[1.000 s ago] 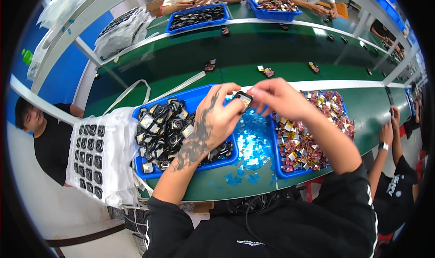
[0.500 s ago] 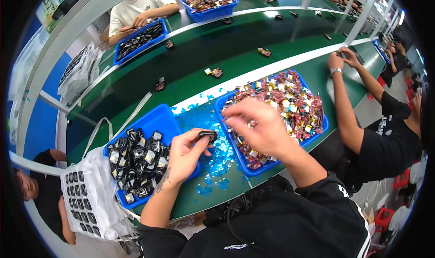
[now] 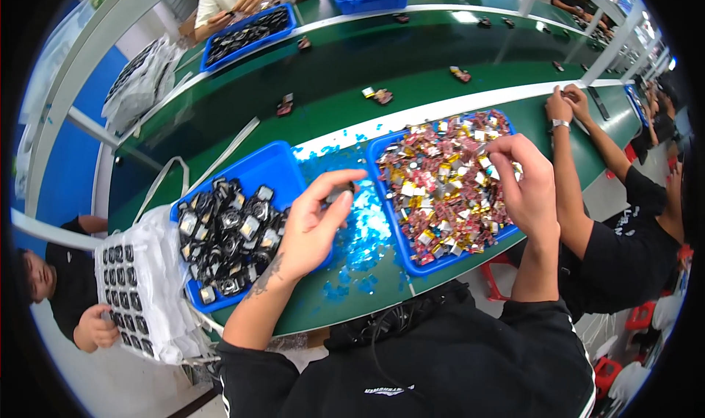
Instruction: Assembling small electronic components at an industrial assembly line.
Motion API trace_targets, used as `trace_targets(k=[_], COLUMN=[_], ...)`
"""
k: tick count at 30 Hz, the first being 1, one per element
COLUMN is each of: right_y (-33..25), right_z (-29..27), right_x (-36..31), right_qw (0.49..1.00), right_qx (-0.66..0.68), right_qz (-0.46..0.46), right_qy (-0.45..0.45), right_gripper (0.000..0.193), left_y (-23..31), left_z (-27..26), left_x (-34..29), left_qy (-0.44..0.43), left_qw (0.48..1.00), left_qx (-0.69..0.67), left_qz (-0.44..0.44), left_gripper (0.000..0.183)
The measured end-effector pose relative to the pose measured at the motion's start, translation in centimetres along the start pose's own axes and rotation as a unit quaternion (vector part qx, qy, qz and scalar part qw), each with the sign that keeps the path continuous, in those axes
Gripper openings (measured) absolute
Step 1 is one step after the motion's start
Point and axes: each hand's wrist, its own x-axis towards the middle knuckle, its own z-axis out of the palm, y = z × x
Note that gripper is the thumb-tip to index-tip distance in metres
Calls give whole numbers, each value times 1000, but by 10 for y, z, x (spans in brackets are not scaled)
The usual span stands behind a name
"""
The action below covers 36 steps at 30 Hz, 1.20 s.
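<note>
My left hand (image 3: 312, 223) is closed round a small black plastic casing (image 3: 339, 193), mostly hidden by the fingers, beside the blue bin (image 3: 283, 167) of black casings. Above the right side of another blue bin (image 3: 413, 268), my right hand (image 3: 527, 190) has its thumb and forefinger drawn together. Whether a small piece is pinched at those fingertips I cannot make out. Inside that bin lies a heap of small circuit boards (image 3: 440, 197) with reddish, yellow and silvery parts. Blue film scraps (image 3: 363, 231) are scattered on the green table between the two bins.
A white padded sheet of black casings (image 3: 125, 293) stands at the left, with a person's hand (image 3: 99, 328) on it. Beyond a white rail (image 3: 352, 140), a green conveyor (image 3: 323, 80) carries loose boards. A co-worker's hands (image 3: 564, 103) are at the right. More blue bins (image 3: 246, 36) stand across the conveyor.
My right hand has moved right, from the board bin's near-left part to above its right side. My left hand keeps the casing, now more covered by fingers. The whole view has shifted slightly.
</note>
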Motion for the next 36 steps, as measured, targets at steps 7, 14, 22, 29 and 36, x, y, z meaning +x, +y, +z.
trace_targets(k=[7,14,22,29,36], right_y=[-64,-66,-59,-60,-69], right_z=[37,71,84,106,90], right_x=[5,1,9,2,-2], right_qw=[944,822,740,928,843], right_qx=[245,500,555,304,492], right_qz=[-46,176,220,107,138], right_qy=[-217,-209,-310,-189,-167], right_gripper=[13,9,23,20,10], left_y=[12,16,9,15,17], left_z=[5,1,-8,-5,-5], left_x=[-8,-14,-7,-9,-10], left_qy=[-82,-31,48,80,55], left_qw=[985,992,945,934,979], left_qx=[126,94,231,250,153], left_qz=[82,74,224,244,125], left_gripper=[23,10,16,14,12])
